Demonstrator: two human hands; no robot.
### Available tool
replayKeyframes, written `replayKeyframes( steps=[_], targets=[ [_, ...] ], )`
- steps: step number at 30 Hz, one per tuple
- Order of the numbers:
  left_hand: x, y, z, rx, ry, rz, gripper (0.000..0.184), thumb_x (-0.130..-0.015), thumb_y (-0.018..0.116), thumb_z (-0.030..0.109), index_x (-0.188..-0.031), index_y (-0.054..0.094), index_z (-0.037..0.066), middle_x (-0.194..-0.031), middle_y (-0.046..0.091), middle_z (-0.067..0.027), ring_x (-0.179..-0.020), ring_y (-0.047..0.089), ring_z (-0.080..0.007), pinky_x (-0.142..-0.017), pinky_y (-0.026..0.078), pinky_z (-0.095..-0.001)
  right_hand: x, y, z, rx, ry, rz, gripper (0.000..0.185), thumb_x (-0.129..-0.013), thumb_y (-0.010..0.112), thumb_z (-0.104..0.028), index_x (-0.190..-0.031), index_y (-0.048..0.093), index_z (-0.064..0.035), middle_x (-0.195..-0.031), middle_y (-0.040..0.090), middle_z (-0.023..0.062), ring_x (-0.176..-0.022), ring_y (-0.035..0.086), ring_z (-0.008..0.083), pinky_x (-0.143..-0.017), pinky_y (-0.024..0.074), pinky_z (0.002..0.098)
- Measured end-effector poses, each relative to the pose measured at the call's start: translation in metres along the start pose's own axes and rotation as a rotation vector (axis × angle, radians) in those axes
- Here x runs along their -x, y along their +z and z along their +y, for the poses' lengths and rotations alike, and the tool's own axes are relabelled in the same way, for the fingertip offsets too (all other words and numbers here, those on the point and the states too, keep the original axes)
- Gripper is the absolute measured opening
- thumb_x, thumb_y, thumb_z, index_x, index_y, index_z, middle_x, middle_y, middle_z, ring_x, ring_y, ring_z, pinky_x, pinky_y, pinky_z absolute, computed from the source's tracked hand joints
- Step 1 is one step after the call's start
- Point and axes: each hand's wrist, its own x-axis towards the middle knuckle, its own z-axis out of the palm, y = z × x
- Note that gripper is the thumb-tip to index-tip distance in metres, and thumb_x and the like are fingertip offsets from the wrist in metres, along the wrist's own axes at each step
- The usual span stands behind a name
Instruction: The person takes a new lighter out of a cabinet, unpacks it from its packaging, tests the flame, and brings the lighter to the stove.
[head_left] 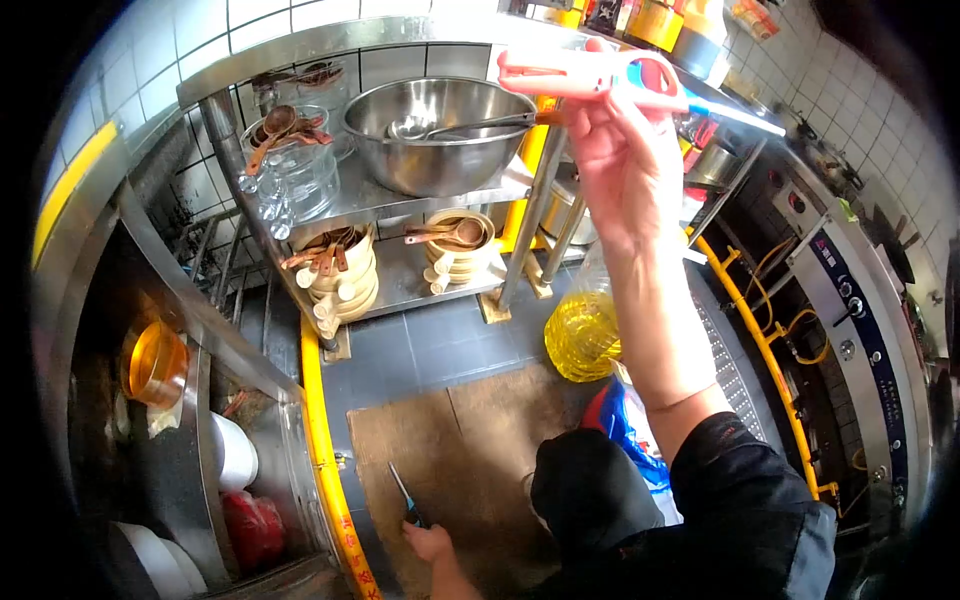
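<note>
My right hand (625, 150) is raised high, its fingers closed round pink-and-blue-handled scissors (660, 85). Their pale blade points to the right, and a long pink part sticks out to the left. Low down over a brown floor mat (450, 430), my left hand (432, 543) grips a narrow-bladed tool (402, 487) with a blue and dark handle. Its blade points away from me; whether it is a knife or scissors I cannot tell. Behind the raised hand stands a steel shelf (390, 210) bearing a large metal bowl (430, 150) with a ladle in it.
Glass jars (310, 170) and pots with wooden spoons (340, 285) fill the shelf's left side and lower level. A jug of yellow oil (582, 335) stands on the floor. To the right is a stove (850, 290) with yellow pipes; at left, a cabinet (200, 290) holds bowls.
</note>
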Motion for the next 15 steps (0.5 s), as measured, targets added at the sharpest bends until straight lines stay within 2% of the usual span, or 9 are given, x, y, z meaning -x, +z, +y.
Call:
replayKeyframes(
  steps=[2, 3, 4, 6, 9, 11, 13, 14, 15],
  targets=[
    [0.010, -0.015, 0.009, -0.008, -0.027, -0.028, 0.077, -0.087, 0.072, 0.014, -0.151, 0.031, 0.004, -0.150, 0.042, -0.0231, -0.123, 0.058, -0.0398, -0.099, 0.054, -0.0480, -0.014, 0.004, -0.008, 0.015, 0.005, -0.062, 0.053, -0.089, 0.070, 0.005, -0.134, 0.046, -0.0092, -0.137, 0.057, 0.0217, -0.120, 0.062, 0.0245, -0.099, 0.0548, 0.0339],
    [0.012, -0.018, 0.011, -0.012, -0.042, -0.041, 0.077, -0.087, 0.073, 0.014, -0.150, 0.032, 0.004, -0.149, 0.042, -0.0231, -0.122, 0.059, -0.0395, -0.098, 0.055, -0.0477, -0.021, 0.002, -0.012, 0.035, 0.031, -0.106, 0.051, -0.089, 0.070, 0.004, -0.133, 0.047, -0.0085, -0.135, 0.058, 0.0221, -0.118, 0.063, 0.0242, -0.099, 0.0548, 0.0353],
    [0.009, -0.012, 0.008, -0.022, -0.032, -0.015, 0.076, -0.087, 0.074, 0.015, -0.150, 0.032, 0.004, -0.148, 0.043, -0.0232, -0.121, 0.060, -0.0393, -0.096, 0.056, -0.0475, -0.025, 0.005, -0.014, 0.107, 0.001, -0.127, 0.047, -0.094, 0.064, 0.001, -0.137, 0.049, -0.0079, -0.138, 0.059, 0.0225, -0.117, 0.065, 0.0238, -0.096, 0.0565, 0.0344],
    [0.004, -0.003, 0.004, -0.040, -0.014, 0.039, 0.076, -0.087, 0.075, 0.015, -0.149, 0.033, 0.004, -0.146, 0.044, -0.0234, -0.119, 0.061, -0.0388, -0.093, 0.058, -0.0472, -0.033, 0.005, -0.021, 0.187, 0.007, -0.188, 0.047, -0.094, 0.064, 0.001, -0.138, 0.049, -0.0068, -0.138, 0.059, 0.0222, -0.117, 0.065, 0.0235, -0.096, 0.0565, 0.0347],
    [0.006, -0.009, 0.006, -0.029, -0.022, 0.010, 0.074, -0.088, 0.074, 0.014, -0.149, 0.032, 0.004, -0.146, 0.044, -0.0239, -0.114, 0.064, -0.0383, -0.088, 0.060, -0.0448, -0.034, 0.015, -0.024, 0.263, -0.012, -0.175, 0.049, -0.094, 0.065, 0.000, -0.139, 0.048, -0.0066, -0.137, 0.059, 0.0218, -0.116, 0.065, 0.0237, -0.097, 0.0559, 0.0353],
    [0.007, -0.014, 0.012, -0.017, -0.060, -0.013, 0.072, -0.089, 0.073, 0.013, -0.148, 0.032, 0.003, -0.146, 0.043, -0.0244, -0.113, 0.065, -0.0379, -0.087, 0.061, -0.0439, -0.029, 0.029, -0.027, 0.189, 0.061, -0.108, 0.037, -0.096, 0.067, -0.013, -0.129, 0.053, -0.0077, -0.120, 0.065, 0.0140, -0.099, 0.068, 0.0207, -0.086, 0.0574, 0.0281],
    [0.006, -0.012, 0.010, -0.015, -0.067, -0.017, 0.070, -0.090, 0.072, 0.012, -0.148, 0.033, 0.003, -0.147, 0.043, -0.0247, -0.112, 0.065, -0.0374, -0.085, 0.062, -0.0430, -0.027, 0.036, -0.028, 0.143, 0.103, -0.066, 0.031, -0.097, 0.067, -0.022, -0.124, 0.056, -0.0099, -0.112, 0.067, 0.0118, -0.090, 0.069, 0.0198, -0.079, 0.0583, 0.0246],
    [0.002, -0.006, 0.006, -0.017, -0.055, -0.009, 0.070, -0.090, 0.071, 0.011, -0.148, 0.033, 0.003, -0.148, 0.042, -0.0248, -0.112, 0.065, -0.0372, -0.085, 0.062, -0.0425, -0.027, 0.037, -0.028, 0.135, 0.107, -0.059, 0.030, -0.098, 0.067, -0.024, -0.123, 0.057, -0.0116, -0.113, 0.067, 0.0135, -0.089, 0.069, 0.0203, -0.079, 0.0584, 0.0246],
    [-0.001, -0.002, 0.004, -0.018, -0.042, -0.001, 0.069, -0.091, 0.071, 0.011, -0.148, 0.033, 0.003, -0.148, 0.042, -0.0250, -0.112, 0.066, -0.0369, -0.084, 0.062, -0.0420, -0.028, 0.035, -0.027, 0.121, 0.094, -0.071, 0.031, -0.097, 0.067, -0.020, -0.124, 0.056, -0.0120, -0.117, 0.066, 0.0149, -0.093, 0.068, 0.0211, -0.082, 0.0576, 0.0269]
  ],
)
